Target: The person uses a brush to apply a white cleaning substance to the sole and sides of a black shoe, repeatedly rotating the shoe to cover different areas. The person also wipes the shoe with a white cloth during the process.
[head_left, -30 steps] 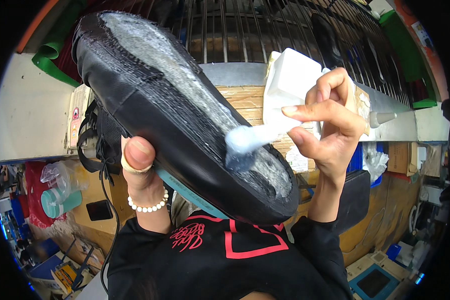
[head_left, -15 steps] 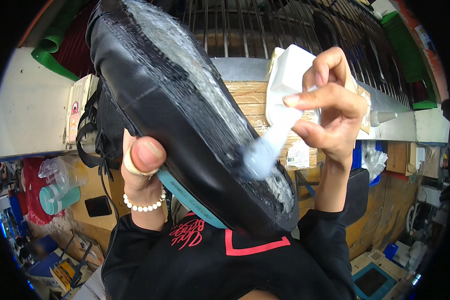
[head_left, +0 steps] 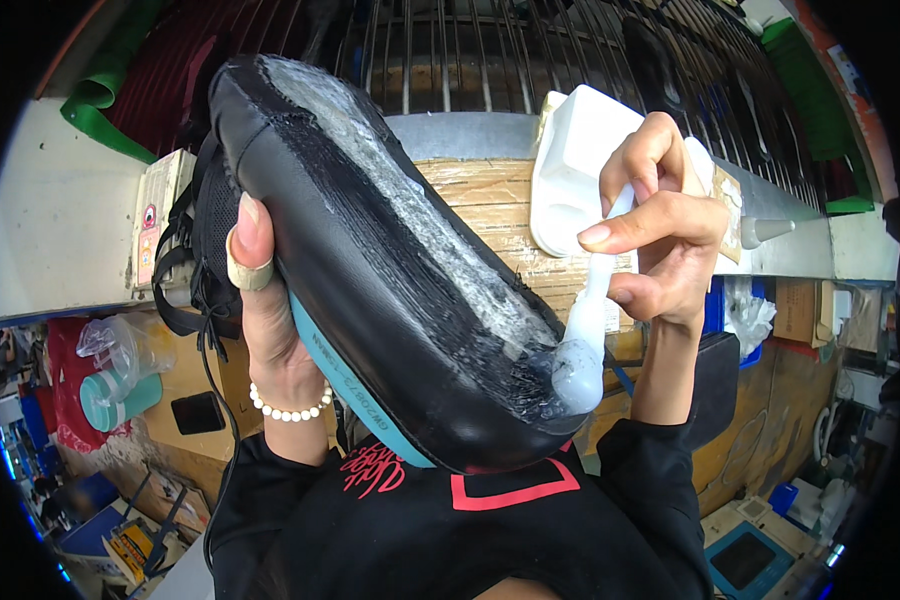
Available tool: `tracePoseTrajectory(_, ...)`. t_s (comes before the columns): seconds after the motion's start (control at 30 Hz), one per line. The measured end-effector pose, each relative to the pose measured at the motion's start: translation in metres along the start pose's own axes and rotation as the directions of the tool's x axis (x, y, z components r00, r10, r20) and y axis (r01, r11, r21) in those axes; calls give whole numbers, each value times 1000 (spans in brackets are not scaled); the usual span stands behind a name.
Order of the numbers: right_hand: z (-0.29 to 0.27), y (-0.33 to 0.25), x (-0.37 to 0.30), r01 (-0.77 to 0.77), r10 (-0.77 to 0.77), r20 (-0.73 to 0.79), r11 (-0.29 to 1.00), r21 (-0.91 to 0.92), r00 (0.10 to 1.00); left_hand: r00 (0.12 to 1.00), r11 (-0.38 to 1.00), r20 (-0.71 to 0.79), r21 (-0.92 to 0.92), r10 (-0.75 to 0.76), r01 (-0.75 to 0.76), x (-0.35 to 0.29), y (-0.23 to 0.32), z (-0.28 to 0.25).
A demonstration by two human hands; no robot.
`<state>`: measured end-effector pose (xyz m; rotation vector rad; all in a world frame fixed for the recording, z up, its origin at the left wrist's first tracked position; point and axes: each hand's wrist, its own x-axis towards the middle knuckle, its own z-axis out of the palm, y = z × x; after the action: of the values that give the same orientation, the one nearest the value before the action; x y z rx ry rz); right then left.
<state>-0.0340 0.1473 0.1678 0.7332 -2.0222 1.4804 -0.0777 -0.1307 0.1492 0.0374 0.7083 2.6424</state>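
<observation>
My left hand (head_left: 278, 335), wearing a pale finger cot on the thumb and a white bead bracelet, grips a black shoe upper (head_left: 345, 300) stretched over a teal last (head_left: 355, 400). The upper's underside faces up, with roughened black edges around a grey, fibrous middle strip. Between thumb and fingers, my right hand (head_left: 665, 225) pinches the thin handle of a white brush (head_left: 580, 365). The brush's rounded, wet-looking head rests against the near right end of the underside. Bristles cannot be made out. Most of the left fingers are hidden behind the shoe.
Beyond the shoe, a white plastic container (head_left: 588, 150) stands on a cardboard-covered ledge (head_left: 475, 190). Metal bars (head_left: 460, 60) run behind it. A pale nozzle (head_left: 767, 232) lies to the right. On the left are a black bag (head_left: 210, 235), a teal tub (head_left: 120, 400) and a phone (head_left: 198, 413).
The brush has moved right and nearer along the underside, to the shoe's end. The shoe has shifted and tilted; its far end is lower in view. My left thumb sits higher.
</observation>
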Motion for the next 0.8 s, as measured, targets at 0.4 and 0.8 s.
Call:
tracePoseTrajectory(0.4,19,-5,8,-156,153,-56,986,-65,987,965,959,-35,-126,-258,252,5,-2,-7)
tracePoseTrajectory(0.8,17,1,8,-80,78,27,995,57,997,967,967,-60,-64,-250,246,2,-6,-6)
